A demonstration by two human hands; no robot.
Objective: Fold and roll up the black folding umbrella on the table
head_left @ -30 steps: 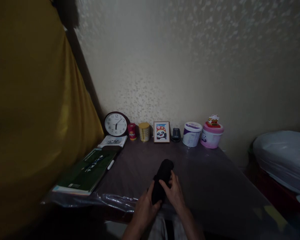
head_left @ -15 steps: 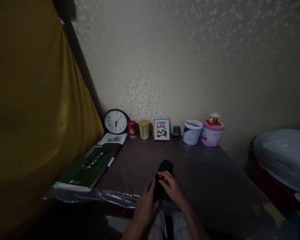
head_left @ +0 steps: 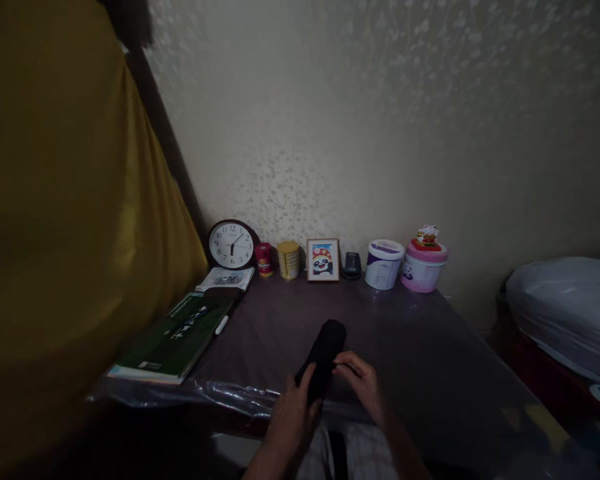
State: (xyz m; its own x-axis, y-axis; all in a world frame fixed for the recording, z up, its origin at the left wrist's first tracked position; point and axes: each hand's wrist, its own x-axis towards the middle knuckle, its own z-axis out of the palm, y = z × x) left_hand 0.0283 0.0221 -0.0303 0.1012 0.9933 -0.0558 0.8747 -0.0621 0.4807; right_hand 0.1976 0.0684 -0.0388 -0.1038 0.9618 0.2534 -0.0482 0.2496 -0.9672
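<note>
Black rolled cloth (head_left: 323,357), near table (head_left: 430,360) front edge: left hand (head_left: 293,417) grips its near end, right hand (head_left: 363,380), lately on top, now pinches its right side.

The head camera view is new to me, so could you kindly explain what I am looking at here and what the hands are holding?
The picture comes from a camera worn on a person's head, looking forward and down at a dark table against a wall. No machine is involved; these are the person's own bare hands. The left hand has its grip around the near end of a long black object, perhaps a folded umbrella; the dim light hides detail. The right hand touches its side with the fingertips. Along the wall stand a clock, two small tins, a framed panda picture and two tubs. A green book lies left, beside a yellow curtain.
</note>
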